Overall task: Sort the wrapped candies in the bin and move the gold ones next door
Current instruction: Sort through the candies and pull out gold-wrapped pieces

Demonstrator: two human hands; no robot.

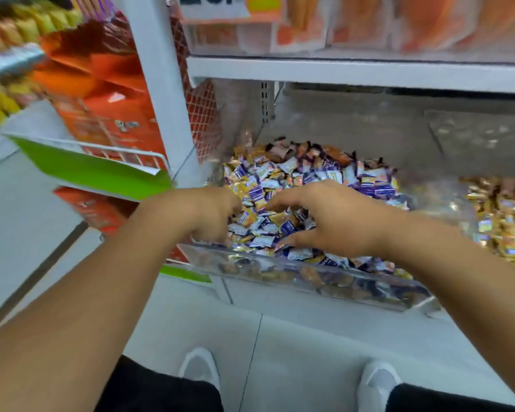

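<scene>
Hands over candy bin [294, 281], left [211, 212] curled among wrappers, grasp unclear, right [333, 221] spread, gold candies [500, 215] beside, shelf [354, 72] overhead

Bin [294, 281] open from above — shelf [354, 74] overhangs its back, clear front wall low.

A grey metal shelf [354, 126] carried a clear plastic bin [309, 281] whose front wall stood at the shelf's front edge. The bin held a heap of wrapped candies [303, 176], mostly purple-and-white, with gold and brown ones mixed in. Just to its right, behind a clear divider, lay a neighbouring compartment [446, 200] filled with gold wrapped candies [500, 215]. The rear of the shelf was bare. An upper shelf [339, 72] directly above carried orange packets [399, 22]. Pale floor tiles [294, 346] lay below the bin.
</scene>
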